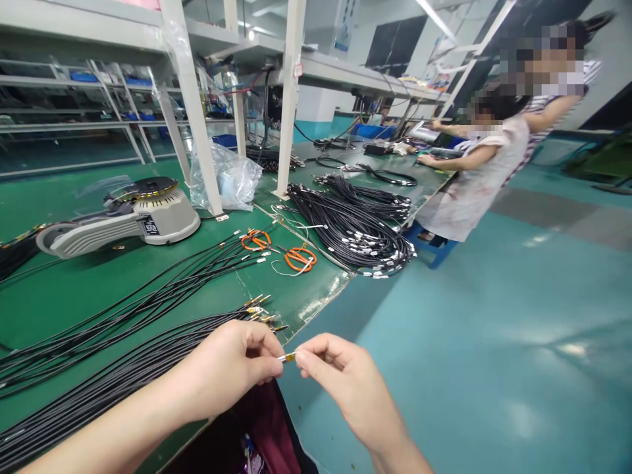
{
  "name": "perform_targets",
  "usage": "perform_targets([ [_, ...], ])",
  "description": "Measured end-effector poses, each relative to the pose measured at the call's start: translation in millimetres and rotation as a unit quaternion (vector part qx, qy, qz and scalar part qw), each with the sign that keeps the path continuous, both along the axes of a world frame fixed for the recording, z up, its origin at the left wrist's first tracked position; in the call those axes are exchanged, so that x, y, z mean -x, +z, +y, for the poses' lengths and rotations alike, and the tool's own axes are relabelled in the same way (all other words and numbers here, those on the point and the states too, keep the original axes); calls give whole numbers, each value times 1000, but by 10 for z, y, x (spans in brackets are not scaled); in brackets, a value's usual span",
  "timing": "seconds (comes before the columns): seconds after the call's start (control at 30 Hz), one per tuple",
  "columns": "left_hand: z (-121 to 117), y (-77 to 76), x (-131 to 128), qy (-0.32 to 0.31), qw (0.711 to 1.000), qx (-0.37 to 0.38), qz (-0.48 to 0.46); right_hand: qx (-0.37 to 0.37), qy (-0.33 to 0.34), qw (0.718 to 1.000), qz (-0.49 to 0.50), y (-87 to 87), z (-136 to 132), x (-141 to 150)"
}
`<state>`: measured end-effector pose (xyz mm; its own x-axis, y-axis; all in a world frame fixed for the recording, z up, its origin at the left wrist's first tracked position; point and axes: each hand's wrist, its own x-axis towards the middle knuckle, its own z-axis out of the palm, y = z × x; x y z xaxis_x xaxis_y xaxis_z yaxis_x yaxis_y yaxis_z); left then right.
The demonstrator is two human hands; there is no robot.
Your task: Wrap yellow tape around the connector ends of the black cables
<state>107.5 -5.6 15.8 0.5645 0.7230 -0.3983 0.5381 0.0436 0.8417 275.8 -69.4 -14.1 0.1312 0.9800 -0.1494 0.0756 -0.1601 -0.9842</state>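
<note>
My left hand (241, 361) pinches a small metal cable end (282, 359) between thumb and fingers. Just beyond its fingertips, a band of yellow tape (289, 357) shows around the end. My right hand (340, 375) is closed too, thumb and forefinger pressed together at the other side of that yellow band. Both hands are above the front edge of the green table. Under my left forearm lies a bundle of black cables (162, 355), their tips with yellow and metal parts beside my left hand.
A grey tape dispenser (170, 217) stands at the left. Two orange-handled scissors (299, 259) lie mid-table. Coiled black cables (355, 227) reach the table's edge. A clear plastic bag (232, 178) rests by the shelf post (290, 99). Two people (486, 164) are at the far right.
</note>
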Motion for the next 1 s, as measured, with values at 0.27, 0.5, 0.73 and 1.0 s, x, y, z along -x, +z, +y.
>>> perform_targets([
  [0.27, -46, -28, -12, -27, 999, -23, 24, -4, -19, 1000, 13, -18, -69, 47],
  [0.5, -124, -41, -31, -5, 999, -36, 8, -19, -35, 999, 19, -36, -126, 94],
  [0.73, -169, 1, -45, -45, 995, -79, 34, -6, -8, 1000, 24, -42, -155, 108],
  [1.0, -245, -40, -81, -48, 980, -188, 48, -28, 59, 996, -53, -37, -139, 41],
])
